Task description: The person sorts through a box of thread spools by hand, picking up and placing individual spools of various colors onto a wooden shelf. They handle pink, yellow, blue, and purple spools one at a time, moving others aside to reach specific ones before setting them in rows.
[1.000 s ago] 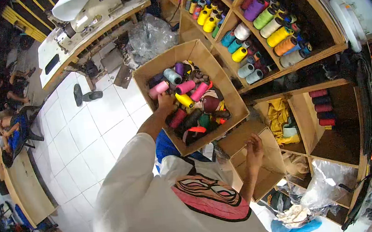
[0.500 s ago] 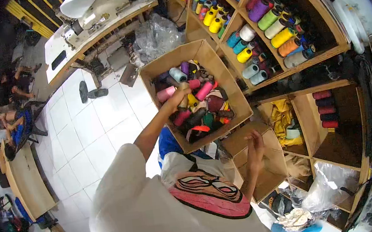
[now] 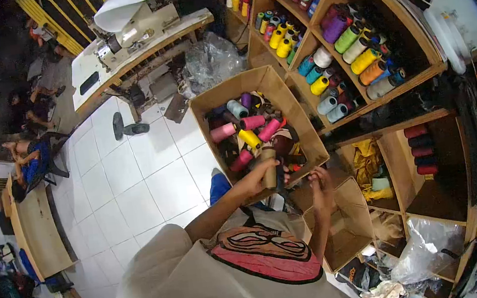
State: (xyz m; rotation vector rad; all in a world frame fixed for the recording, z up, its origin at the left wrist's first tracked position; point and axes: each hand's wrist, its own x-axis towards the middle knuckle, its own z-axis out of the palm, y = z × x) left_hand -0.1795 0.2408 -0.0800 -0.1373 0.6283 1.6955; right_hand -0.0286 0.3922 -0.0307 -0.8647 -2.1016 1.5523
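Left hand (image 3: 253,182) has moved from mid-box to the near edge of the open brown cardboard box (image 3: 294,106), its grip closed around a brown thread cone (image 3: 269,172). Right hand (image 3: 321,185) has fingers bent beside the box corner; cannot tell whether it holds anything. Risk: cone could snag or slip, given the close rim and possible loose thread.

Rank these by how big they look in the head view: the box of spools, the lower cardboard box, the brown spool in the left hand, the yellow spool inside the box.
1. Box of spools
2. Lower cardboard box
3. Brown spool
4. Yellow spool
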